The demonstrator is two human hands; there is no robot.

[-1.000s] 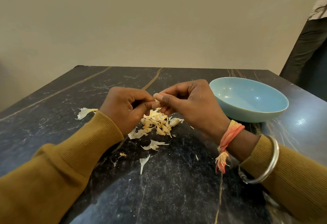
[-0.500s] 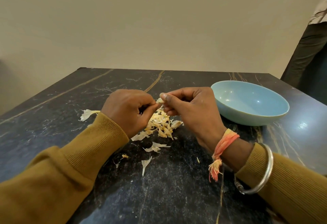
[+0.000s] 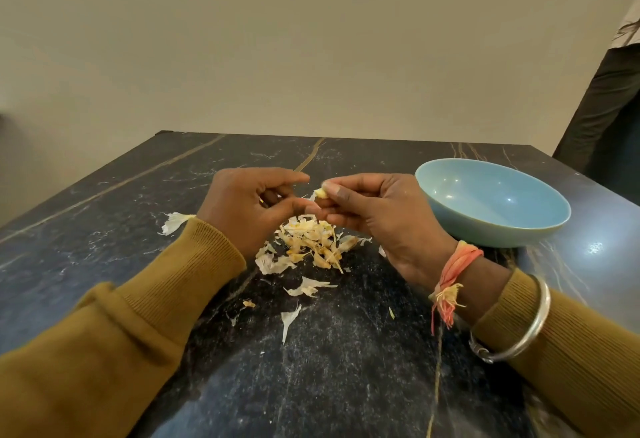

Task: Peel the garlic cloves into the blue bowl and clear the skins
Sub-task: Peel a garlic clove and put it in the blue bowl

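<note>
The hands have drawn apart: the right hand [image 3: 377, 216] pinches a garlic clove [image 3: 320, 193], the left hand [image 3: 249, 205] hangs loosened above the skins [image 3: 311, 242].

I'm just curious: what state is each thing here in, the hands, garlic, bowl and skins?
Clove: partly peeled, pinched by right hand.
Left hand: curled beside clove; hold unclear.
Bowl: upright, no cloves visible inside.
Skins: loose pile on table.
</note>
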